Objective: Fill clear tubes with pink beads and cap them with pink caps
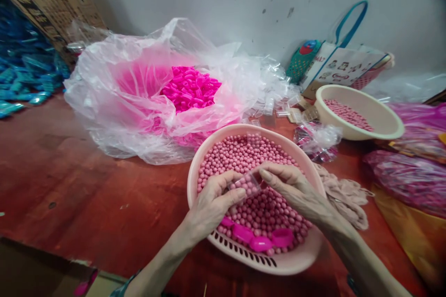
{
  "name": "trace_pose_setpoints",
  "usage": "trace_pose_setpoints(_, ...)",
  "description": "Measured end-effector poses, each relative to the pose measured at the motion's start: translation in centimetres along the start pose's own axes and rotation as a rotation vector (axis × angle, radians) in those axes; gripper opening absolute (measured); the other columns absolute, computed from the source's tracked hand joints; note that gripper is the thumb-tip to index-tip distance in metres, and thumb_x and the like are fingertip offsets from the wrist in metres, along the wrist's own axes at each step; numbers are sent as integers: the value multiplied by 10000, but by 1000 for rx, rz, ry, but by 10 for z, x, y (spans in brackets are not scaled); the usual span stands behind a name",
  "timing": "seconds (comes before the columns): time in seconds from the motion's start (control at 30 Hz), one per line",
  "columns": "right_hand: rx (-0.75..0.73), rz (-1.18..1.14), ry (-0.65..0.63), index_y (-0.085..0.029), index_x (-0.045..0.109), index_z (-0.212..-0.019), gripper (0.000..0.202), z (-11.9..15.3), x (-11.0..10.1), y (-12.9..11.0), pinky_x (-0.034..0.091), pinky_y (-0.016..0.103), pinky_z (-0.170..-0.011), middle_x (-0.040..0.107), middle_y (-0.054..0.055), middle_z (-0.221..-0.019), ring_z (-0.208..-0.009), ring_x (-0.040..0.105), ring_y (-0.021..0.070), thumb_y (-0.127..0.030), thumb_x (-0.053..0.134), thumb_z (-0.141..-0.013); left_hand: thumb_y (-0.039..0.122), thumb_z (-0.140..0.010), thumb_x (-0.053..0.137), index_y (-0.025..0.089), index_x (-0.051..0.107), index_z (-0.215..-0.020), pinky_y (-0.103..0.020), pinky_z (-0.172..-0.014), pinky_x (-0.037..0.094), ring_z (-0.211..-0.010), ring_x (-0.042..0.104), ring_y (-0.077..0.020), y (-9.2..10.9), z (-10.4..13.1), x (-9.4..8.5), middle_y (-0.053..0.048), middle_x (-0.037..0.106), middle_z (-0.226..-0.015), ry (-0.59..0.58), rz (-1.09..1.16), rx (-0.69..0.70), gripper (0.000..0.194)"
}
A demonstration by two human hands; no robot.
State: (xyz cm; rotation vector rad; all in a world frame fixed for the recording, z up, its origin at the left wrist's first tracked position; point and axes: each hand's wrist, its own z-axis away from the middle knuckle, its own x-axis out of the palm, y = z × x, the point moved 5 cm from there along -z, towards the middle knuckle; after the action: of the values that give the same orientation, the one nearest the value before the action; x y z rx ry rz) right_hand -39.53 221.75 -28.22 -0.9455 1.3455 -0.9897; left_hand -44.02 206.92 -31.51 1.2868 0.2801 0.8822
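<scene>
A pink basket (pixel 296 260) full of round pink beads (pixel 230 153) stands on the red table. Over the beads, my left hand (pixel 216 197) grips a small clear plastic box (pixel 248 184) that has pink beads in it. My right hand (pixel 291 188) is at the right end of this box, thumb and fingers close together; whether they pinch part of it is hard to make out. Several bright pink plastic pieces (pixel 260 243) lie on the beads along the near side of the basket.
Behind on the red table (pixel 69 176), a plastic bag (pixel 114 55) holds bright pink pieces. Clear boxes (pixel 270 104) lie beside it. To the right are a cream bowl (pixel 390 123) with beads, a cloth (pixel 344 199) and pink packs (pixel 404 176). Blue pieces (pixel 31 74) sit far left.
</scene>
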Motion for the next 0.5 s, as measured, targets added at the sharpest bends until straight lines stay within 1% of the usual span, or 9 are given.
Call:
trace_pose_setpoints(0.1, 27, -92, -28, -204, 649, -853, 186, 2, 6, 3, 471, 260, -713, 623, -3, -766, -760, 567, 143, -306, 497, -891, 234, -776, 650, 176, 666, -951, -132, -474, 378, -514, 470, -47, 1, 1, 2, 27, 595, -668, -10, 44, -13, 185)
trace_pose_setpoints(0.17, 58, -155, -46, -187, 632, -800, 213, 3, 10, 8, 463, 258, -706, 606, -1, -743, -727, 552, 136, -320, 493, -892, 209, -761, 662, 167, 677, -933, -130, -457, 366, -493, 464, -42, 2, 2, 3, 23, 605, -660, -14, 87, -34, 178)
trace_pose_setpoints(0.23, 82, -183, -30, -179, 601, -739, 247, 5, 11, 13, 448, 244, -697, 580, -6, -714, -710, 534, 125, -333, 488, -895, 201, -744, 675, 158, 679, -923, -130, -438, 353, -486, 468, -41, 2, 2, 3, 15, 616, -671, -6, 120, -53, 185)
trace_pose_setpoints(0.3, 99, -189, -3, -180, 585, -722, 252, 8, 11, 17, 433, 227, -696, 564, -12, -710, -720, 524, 117, -337, 492, -895, 212, -737, 679, 159, 673, -926, -131, -431, 355, -484, 473, -43, 2, 2, 2, 17, 616, -673, 2, 127, -63, 196)
trace_pose_setpoints(0.4, 136, -224, 8, -193, 617, -808, 179, 12, 12, 19, 432, 216, -699, 587, -11, -760, -745, 528, 114, -326, 523, -882, 241, -751, 666, 171, 651, -950, -134, -437, 372, -479, 469, -45, -1, 2, -1, 35, 584, -635, 7, 86, -69, 212)
trace_pose_setpoints(0.5, 191, -309, 7, -219, 637, -909, 142, 16, 14, 19, 453, 206, -660, 605, -17, -783, -715, 546, 104, -319, 545, -871, 268, -771, 648, 175, 623, -977, -135, -457, 393, -498, 489, -47, -4, 1, -4, 36, 568, -649, 1, 46, -73, 227)
